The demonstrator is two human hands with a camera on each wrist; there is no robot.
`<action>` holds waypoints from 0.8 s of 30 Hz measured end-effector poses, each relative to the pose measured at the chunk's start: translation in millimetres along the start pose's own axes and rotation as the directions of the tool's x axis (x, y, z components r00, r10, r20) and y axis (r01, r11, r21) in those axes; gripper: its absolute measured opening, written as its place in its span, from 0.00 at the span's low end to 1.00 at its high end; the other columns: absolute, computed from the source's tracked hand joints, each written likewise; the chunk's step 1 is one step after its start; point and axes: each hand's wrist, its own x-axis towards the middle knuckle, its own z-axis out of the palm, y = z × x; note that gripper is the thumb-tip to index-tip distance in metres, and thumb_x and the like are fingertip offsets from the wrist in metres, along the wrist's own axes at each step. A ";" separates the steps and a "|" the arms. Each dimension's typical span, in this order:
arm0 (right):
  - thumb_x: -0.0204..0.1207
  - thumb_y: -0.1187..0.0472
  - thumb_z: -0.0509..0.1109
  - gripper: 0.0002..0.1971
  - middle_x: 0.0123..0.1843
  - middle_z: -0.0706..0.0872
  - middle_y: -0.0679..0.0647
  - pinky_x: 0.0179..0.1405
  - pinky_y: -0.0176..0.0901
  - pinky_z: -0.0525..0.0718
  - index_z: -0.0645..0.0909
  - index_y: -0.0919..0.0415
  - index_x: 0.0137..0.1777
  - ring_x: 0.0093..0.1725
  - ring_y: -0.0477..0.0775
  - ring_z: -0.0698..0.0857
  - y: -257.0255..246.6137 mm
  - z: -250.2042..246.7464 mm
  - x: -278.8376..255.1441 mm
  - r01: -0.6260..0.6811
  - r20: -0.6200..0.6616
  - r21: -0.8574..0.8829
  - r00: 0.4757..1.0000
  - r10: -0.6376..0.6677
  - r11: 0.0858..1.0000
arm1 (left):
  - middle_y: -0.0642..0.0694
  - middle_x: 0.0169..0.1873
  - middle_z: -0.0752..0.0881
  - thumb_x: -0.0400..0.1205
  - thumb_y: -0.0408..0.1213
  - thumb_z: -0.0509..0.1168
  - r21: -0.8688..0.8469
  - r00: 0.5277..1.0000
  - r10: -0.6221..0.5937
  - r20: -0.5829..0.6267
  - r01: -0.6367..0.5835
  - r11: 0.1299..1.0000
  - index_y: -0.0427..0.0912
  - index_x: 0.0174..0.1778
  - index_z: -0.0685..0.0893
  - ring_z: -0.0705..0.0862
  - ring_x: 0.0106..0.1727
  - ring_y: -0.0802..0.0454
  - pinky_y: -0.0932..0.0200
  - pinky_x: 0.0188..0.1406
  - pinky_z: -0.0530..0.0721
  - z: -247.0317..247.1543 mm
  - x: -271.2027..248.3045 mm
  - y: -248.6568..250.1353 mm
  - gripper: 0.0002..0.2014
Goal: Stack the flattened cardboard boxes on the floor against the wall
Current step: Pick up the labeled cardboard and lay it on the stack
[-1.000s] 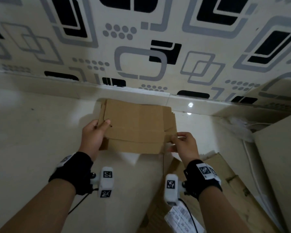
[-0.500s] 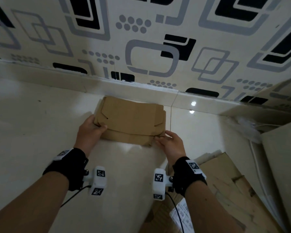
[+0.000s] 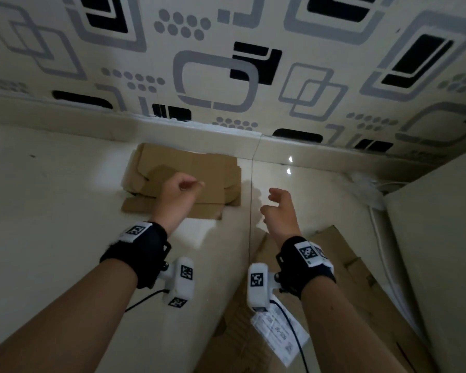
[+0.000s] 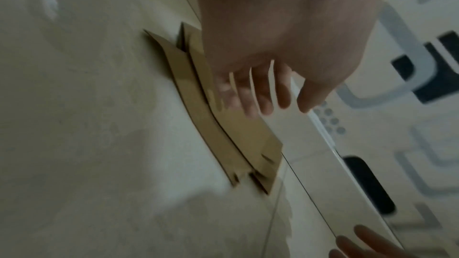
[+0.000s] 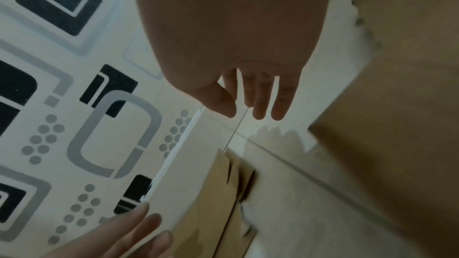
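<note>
Head view showed the flattened box lying on the floor against the skirting board, both the left hand and right hand empty above it, fingers loosely curled, though its upper layer sat unevenly and could slide askew under the next box.

plain brown flattened cardboard box on my cream glossy floor tiles. the wallpaper is cream with grey rounded squares, grey dots and black blocks. black wrist straps carry white black-checked tags.
</note>
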 end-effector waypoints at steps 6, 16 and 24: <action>0.78 0.66 0.67 0.23 0.73 0.76 0.64 0.53 0.45 0.76 0.77 0.61 0.74 0.60 0.61 0.80 27.5 -79.2 -10.9 -0.186 -0.178 -0.235 0.973 0.146 0.954 | 0.41 0.50 0.92 0.82 0.61 0.66 0.452 0.759 -0.424 0.493 0.193 0.871 0.38 0.57 0.87 0.91 0.52 0.42 0.52 0.53 0.84 61.6 -33.4 14.2 0.26; 0.62 0.52 0.61 0.31 0.68 0.81 0.58 0.68 0.60 0.79 0.79 0.51 0.69 0.65 0.66 0.81 76.3 -146.4 -34.9 -0.363 -0.183 -0.606 0.929 0.321 0.708 | 0.41 0.58 0.88 0.72 0.46 0.82 0.621 0.612 -0.505 0.608 0.029 0.783 0.36 0.61 0.83 0.87 0.57 0.47 0.56 0.44 0.88 129.4 -52.8 -1.9 0.27; 0.69 0.57 0.65 0.19 0.69 0.80 0.57 0.76 0.69 0.70 0.80 0.44 0.61 0.71 0.67 0.77 65.3 -153.4 -44.1 -0.306 -0.204 -0.485 0.950 0.235 0.819 | 0.39 0.65 0.86 0.80 0.42 0.75 0.521 0.532 -0.517 0.671 0.158 0.839 0.43 0.66 0.83 0.85 0.65 0.37 0.49 0.58 0.87 125.2 -47.9 1.2 0.20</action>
